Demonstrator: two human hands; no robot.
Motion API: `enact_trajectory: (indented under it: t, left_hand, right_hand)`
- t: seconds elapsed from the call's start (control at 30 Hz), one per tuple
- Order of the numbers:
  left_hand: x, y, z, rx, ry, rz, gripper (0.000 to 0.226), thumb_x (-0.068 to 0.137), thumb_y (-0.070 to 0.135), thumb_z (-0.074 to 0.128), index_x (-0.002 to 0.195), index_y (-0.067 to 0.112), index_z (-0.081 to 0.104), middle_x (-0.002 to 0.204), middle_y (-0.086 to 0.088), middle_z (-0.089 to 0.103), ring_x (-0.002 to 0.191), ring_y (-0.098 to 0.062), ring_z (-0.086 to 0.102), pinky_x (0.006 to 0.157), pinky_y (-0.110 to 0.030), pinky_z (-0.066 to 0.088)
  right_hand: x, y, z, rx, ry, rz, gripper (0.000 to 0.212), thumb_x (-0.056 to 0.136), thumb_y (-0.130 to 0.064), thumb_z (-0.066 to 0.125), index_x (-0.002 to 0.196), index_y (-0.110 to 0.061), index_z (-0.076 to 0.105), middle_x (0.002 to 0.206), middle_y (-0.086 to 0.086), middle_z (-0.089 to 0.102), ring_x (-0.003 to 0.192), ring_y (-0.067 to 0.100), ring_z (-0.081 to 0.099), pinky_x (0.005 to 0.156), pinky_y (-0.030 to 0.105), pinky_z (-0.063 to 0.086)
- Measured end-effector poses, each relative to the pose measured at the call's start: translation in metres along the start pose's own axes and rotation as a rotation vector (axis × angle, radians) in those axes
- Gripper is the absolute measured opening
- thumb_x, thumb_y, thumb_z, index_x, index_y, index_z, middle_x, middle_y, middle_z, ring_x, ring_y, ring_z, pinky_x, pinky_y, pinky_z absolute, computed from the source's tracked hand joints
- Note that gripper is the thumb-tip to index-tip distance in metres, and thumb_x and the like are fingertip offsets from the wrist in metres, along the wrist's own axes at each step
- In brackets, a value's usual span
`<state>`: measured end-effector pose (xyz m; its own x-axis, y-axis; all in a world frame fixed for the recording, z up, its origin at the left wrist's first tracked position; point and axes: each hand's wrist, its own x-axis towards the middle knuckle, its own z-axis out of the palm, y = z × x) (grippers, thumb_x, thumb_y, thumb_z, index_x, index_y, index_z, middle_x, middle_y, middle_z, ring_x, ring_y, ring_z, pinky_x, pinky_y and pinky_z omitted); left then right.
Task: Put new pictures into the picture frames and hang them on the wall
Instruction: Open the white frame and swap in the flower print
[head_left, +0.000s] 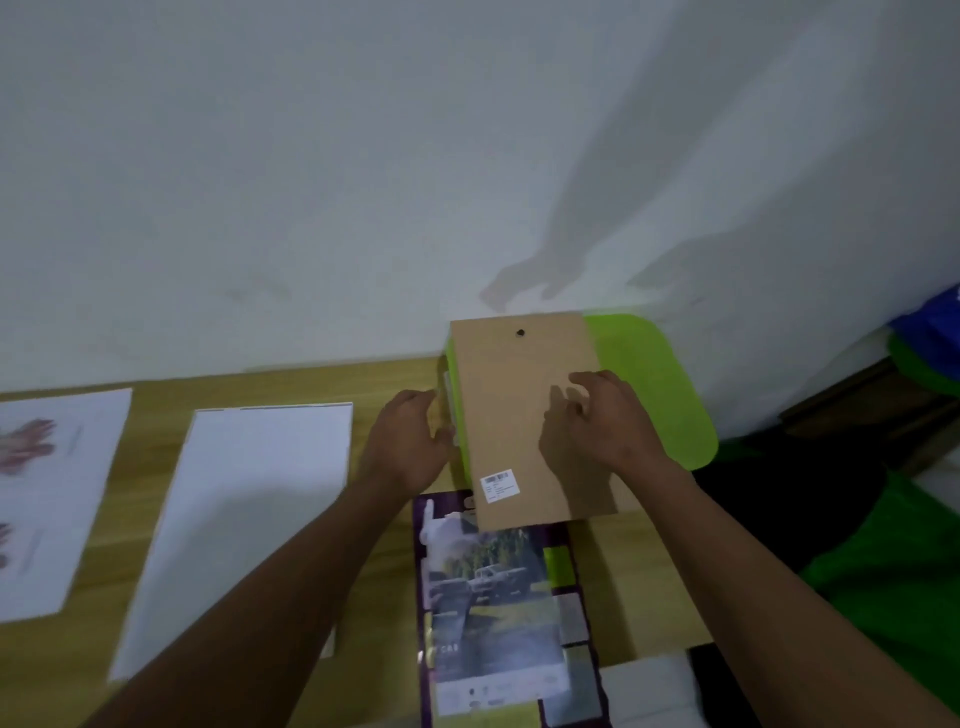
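Both forearms outstretched, left grip clasping frame edge, right grip flat, released atop

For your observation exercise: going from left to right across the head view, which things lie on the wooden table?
Printed sheet with reddish drawings → blank white sheet → left hand → brown backing board → right hand → green board under the backing board's right side.

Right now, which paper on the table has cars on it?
The purple-edged picture nearest the person, below the brown board. The other sheets are blank white or show reddish drawings.
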<state>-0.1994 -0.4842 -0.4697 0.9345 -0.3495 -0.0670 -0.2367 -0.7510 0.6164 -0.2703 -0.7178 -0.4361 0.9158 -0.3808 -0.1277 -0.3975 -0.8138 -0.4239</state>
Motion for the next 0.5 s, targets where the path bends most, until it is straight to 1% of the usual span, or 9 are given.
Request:
enact_trajectory:
  t: [0.07, 0.2, 0.3, 0.4, 0.47, 0.5]
  left_hand:
    - [-0.016, -0.018, -0.017, -0.017, 0.022, -0.026, 0.051, 0.089, 0.029, 0.063, 0.136, 0.011, 0.053, 0.136, -0.009, 0.055, 0.12, -0.025, 0.055, 0.104, -0.036, 0.042]
    - [-0.052, -0.067, -0.052, -0.016, 0.052, -0.08, 0.05, 0.09, 0.034, 0.063, 0.134, 0.013, 0.054, 0.134, -0.006, 0.057, 0.12, -0.022, 0.056, 0.103, -0.038, 0.043]
    - [-0.078, -0.11, -0.077, -0.003, 0.048, -0.134, 0.048, 0.09, 0.034, 0.062, 0.133, 0.013, 0.055, 0.134, -0.006, 0.057, 0.121, -0.021, 0.056, 0.103, -0.04, 0.044]
    - [-0.102, -0.156, -0.095, 0.023, 0.035, -0.176, 0.048, 0.09, 0.033, 0.063, 0.132, 0.011, 0.056, 0.132, -0.007, 0.058, 0.121, -0.023, 0.055, 0.102, -0.038, 0.043]
    - [-0.117, -0.184, -0.103, 0.044, 0.006, -0.189, 0.051, 0.088, 0.032, 0.065, 0.132, 0.007, 0.055, 0.132, -0.011, 0.058, 0.124, -0.025, 0.052, 0.104, -0.036, 0.04]
    - [-0.124, -0.198, -0.106, 0.055, -0.008, -0.191, 0.053, 0.087, 0.031, 0.067, 0.132, 0.005, 0.054, 0.132, -0.013, 0.058, 0.125, -0.027, 0.052, 0.104, -0.036, 0.039]
  right_hand:
    - [-0.008, -0.027, 0.008, 0.004, 0.0, -0.041, 0.041, 0.095, -0.015, 0.054, 0.136, -0.01, 0.055, 0.133, 0.012, 0.055, 0.124, 0.03, 0.051, 0.1, 0.036, 0.043]
    - [-0.034, -0.087, 0.036, 0.006, -0.044, -0.109, 0.041, 0.097, -0.022, 0.054, 0.136, -0.011, 0.055, 0.131, 0.011, 0.059, 0.12, 0.026, 0.056, 0.097, 0.036, 0.048]
    - [-0.057, -0.135, 0.067, 0.022, -0.141, -0.127, 0.045, 0.099, -0.028, 0.053, 0.14, -0.01, 0.052, 0.136, 0.011, 0.058, 0.123, 0.026, 0.056, 0.1, 0.036, 0.047]
    - [-0.08, -0.173, 0.111, 0.031, -0.232, -0.117, 0.049, 0.098, -0.031, 0.054, 0.14, -0.008, 0.051, 0.138, 0.011, 0.057, 0.123, 0.026, 0.056, 0.102, 0.036, 0.047]
    - [-0.093, -0.191, 0.142, -0.002, -0.288, -0.101, 0.041, 0.096, -0.029, 0.053, 0.131, -0.007, 0.057, 0.132, 0.013, 0.057, 0.122, 0.029, 0.055, 0.095, 0.034, 0.047]
    - [-0.1, -0.197, 0.156, -0.023, -0.316, -0.096, 0.034, 0.095, -0.029, 0.054, 0.121, -0.008, 0.06, 0.124, 0.013, 0.059, 0.118, 0.031, 0.056, 0.088, 0.033, 0.047]
